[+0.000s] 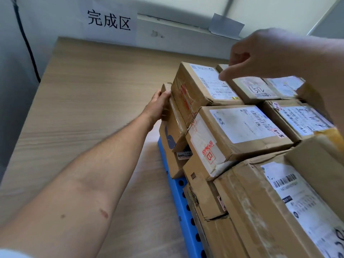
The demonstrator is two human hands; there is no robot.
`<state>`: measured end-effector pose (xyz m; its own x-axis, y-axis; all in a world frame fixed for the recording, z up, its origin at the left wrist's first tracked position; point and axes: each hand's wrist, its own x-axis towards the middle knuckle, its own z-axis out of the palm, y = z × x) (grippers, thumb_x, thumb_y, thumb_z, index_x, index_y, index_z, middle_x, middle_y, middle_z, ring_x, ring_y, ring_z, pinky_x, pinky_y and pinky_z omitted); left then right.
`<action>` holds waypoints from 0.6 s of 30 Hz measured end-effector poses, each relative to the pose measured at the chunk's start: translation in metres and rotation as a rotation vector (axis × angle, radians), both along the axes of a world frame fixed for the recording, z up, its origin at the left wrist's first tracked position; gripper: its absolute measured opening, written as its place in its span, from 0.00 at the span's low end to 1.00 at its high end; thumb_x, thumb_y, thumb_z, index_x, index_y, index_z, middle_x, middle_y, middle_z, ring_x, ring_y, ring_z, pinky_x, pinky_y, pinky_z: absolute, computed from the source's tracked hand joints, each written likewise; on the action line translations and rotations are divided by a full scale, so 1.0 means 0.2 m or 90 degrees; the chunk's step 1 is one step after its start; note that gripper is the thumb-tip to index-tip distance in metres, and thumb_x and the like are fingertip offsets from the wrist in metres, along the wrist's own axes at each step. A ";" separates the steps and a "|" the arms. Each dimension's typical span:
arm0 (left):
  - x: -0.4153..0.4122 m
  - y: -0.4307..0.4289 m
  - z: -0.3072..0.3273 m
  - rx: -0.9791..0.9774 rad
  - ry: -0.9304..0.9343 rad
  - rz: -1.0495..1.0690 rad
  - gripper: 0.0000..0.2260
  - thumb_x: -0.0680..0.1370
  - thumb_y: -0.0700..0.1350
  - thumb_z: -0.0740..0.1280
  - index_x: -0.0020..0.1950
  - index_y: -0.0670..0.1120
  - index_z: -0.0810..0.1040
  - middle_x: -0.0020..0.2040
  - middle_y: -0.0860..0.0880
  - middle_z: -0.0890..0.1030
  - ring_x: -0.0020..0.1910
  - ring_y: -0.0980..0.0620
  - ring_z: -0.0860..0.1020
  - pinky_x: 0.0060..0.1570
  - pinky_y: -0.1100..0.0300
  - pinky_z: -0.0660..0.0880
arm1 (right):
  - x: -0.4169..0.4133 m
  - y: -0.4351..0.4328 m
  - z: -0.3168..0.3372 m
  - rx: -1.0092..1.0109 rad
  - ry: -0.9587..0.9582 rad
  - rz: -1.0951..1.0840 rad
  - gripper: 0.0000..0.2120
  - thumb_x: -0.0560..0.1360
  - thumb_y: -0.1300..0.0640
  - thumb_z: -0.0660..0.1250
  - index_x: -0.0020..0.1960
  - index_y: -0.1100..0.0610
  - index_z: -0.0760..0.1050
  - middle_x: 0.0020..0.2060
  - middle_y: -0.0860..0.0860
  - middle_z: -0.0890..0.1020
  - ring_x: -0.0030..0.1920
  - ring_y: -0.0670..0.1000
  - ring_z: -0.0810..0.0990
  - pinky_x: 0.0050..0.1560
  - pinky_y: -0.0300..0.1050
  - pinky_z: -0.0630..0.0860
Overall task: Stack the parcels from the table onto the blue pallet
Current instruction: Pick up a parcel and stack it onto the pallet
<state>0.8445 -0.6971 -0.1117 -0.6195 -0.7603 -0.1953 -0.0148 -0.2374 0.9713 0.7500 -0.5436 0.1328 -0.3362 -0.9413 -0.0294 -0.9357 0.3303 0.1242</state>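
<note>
Filling the left half of the view, a pale wood-grain surface [83, 108] is seen running up to a white wall [176, 8]. On it the blue pallet [186, 211] is laid. Only its perforated left edge is shown, the rest being covered by the stacked parcels [242, 192]. These are piled several layers high, in brown cardboard with white labels turned upward. A paper sign [108, 21] printed 完成区 is fixed to the wall. A black cable [28, 45] is hung down at the far left, and a grey tape patch [227, 25] is stuck farther right.

In the top layer a labelled box [242, 127] with a red B sticker on its end is set toward the camera. Directly behind it a far-left box [201, 86] with red print on its side is placed. A slim parcel [174, 118] is stood on edge, tilted, against the left face of the stack above the pallet's left edge.

The left grip [160, 103] is closed on the far upper end of the slim parcel, with fingers [166, 93] curled over its top edge. The right grip [260, 58] is held blurred above the top layer. Nothing is held in it, and its fingers are loosely bent. One digit is stretched down toward the label of the far-left box; whether contact is made cannot be told.
</note>
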 end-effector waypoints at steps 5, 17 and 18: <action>-0.01 0.00 0.01 0.000 -0.004 0.016 0.34 0.68 0.66 0.62 0.71 0.54 0.66 0.63 0.45 0.76 0.63 0.42 0.74 0.63 0.44 0.71 | 0.15 0.01 -0.03 0.191 -0.086 -0.015 0.27 0.59 0.29 0.67 0.32 0.54 0.78 0.28 0.49 0.80 0.34 0.50 0.78 0.33 0.42 0.67; -0.01 -0.01 -0.01 -0.003 0.005 0.021 0.22 0.78 0.60 0.60 0.69 0.52 0.68 0.53 0.50 0.77 0.51 0.49 0.76 0.48 0.55 0.73 | 0.19 -0.01 -0.14 0.258 0.064 -0.037 0.38 0.55 0.18 0.58 0.33 0.54 0.74 0.28 0.51 0.79 0.32 0.51 0.79 0.31 0.41 0.67; -0.01 -0.01 -0.01 -0.005 0.004 0.021 0.22 0.78 0.60 0.60 0.69 0.52 0.68 0.53 0.51 0.77 0.51 0.50 0.76 0.48 0.54 0.74 | 0.19 -0.02 -0.14 0.258 0.070 -0.035 0.35 0.59 0.20 0.59 0.35 0.53 0.74 0.30 0.50 0.79 0.34 0.51 0.79 0.31 0.41 0.67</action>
